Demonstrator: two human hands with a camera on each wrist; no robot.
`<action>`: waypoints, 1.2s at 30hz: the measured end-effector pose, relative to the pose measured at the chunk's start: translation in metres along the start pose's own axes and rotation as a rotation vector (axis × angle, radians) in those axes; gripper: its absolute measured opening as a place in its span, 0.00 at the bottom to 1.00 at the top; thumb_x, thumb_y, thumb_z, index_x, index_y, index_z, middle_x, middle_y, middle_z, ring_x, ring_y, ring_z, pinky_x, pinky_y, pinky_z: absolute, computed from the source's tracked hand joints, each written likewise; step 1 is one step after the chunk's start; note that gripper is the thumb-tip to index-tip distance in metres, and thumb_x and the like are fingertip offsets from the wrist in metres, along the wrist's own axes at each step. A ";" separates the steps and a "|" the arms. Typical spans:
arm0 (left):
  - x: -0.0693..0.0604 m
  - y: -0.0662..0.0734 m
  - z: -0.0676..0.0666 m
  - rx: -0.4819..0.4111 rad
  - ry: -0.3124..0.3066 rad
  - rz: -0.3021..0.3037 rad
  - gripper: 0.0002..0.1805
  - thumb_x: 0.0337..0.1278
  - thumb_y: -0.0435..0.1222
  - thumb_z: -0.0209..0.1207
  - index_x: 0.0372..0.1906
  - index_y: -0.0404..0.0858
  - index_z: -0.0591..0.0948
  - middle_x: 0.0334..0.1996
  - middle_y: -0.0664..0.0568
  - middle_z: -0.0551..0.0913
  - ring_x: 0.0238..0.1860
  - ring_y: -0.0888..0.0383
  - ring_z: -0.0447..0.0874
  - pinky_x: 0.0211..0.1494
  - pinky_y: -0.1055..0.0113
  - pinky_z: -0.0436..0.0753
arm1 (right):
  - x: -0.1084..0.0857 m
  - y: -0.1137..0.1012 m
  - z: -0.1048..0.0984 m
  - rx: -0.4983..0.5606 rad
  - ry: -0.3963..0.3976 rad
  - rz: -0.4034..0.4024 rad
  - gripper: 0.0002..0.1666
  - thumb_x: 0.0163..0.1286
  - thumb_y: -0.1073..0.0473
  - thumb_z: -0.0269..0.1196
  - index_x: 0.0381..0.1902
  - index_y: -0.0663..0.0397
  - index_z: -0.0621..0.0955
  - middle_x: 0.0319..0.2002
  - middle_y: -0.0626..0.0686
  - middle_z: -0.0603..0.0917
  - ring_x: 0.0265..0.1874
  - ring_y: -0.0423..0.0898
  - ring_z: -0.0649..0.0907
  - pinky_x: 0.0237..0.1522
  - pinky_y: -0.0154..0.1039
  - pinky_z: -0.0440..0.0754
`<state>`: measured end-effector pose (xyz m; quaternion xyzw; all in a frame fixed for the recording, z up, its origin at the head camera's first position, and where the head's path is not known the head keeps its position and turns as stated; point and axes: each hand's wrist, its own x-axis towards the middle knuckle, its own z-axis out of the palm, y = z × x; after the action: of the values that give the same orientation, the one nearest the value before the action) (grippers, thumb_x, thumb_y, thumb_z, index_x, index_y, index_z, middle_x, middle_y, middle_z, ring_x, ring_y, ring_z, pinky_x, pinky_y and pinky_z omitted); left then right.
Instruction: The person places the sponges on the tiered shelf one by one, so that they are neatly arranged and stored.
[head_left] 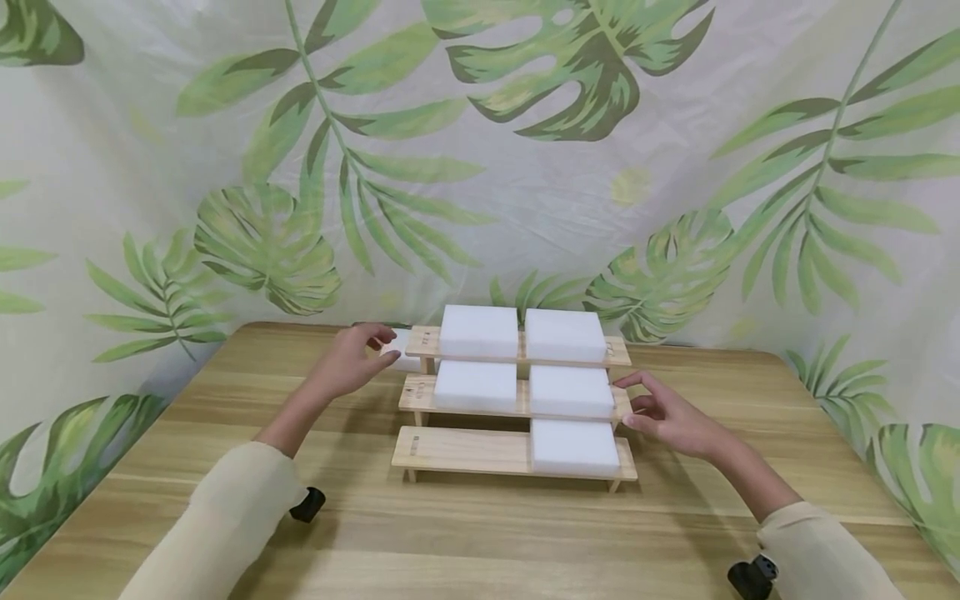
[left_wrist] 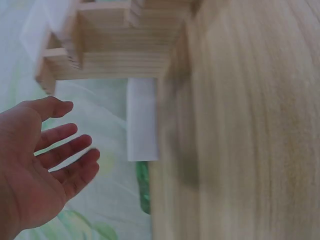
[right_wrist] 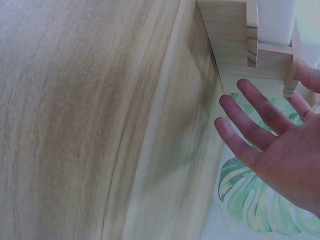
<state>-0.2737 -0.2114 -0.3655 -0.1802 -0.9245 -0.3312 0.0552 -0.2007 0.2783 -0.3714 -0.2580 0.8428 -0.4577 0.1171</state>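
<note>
A three-tier wooden rack (head_left: 465, 448) stands on the table with white foam blocks on it. Two blocks sit on the top tier, two on the middle tier, and a single block (head_left: 575, 446) on the right of the bottom tier. Behind the rack's left end lies another white block (head_left: 405, 354), also in the left wrist view. Close to it my left hand (head_left: 352, 360) hovers with spread, slightly bent fingers and holds nothing. My right hand (head_left: 671, 417) is at the right end of the middle tier, its thumb and forefinger around the plank's end; whether they touch is unclear.
The wood-grain table (head_left: 480, 533) spreads around the rack. A leaf-patterned cloth (head_left: 525, 208) hangs right behind the table's back edge. Black devices are on both wrists, the left one (head_left: 307, 505) and the right one (head_left: 752, 577).
</note>
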 end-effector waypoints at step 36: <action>-0.003 -0.017 0.012 0.278 -0.090 -0.027 0.22 0.64 0.32 0.65 0.56 0.19 0.79 0.53 0.26 0.81 0.52 0.35 0.83 0.54 0.42 0.82 | 0.001 -0.003 0.001 -0.007 -0.004 0.007 0.28 0.78 0.64 0.60 0.67 0.68 0.62 0.54 0.70 0.82 0.52 0.61 0.84 0.47 0.45 0.84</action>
<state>-0.2768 -0.2164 -0.3858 -0.1729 -0.9653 -0.1925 0.0338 -0.1998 0.2760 -0.3696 -0.2564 0.8450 -0.4539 0.1193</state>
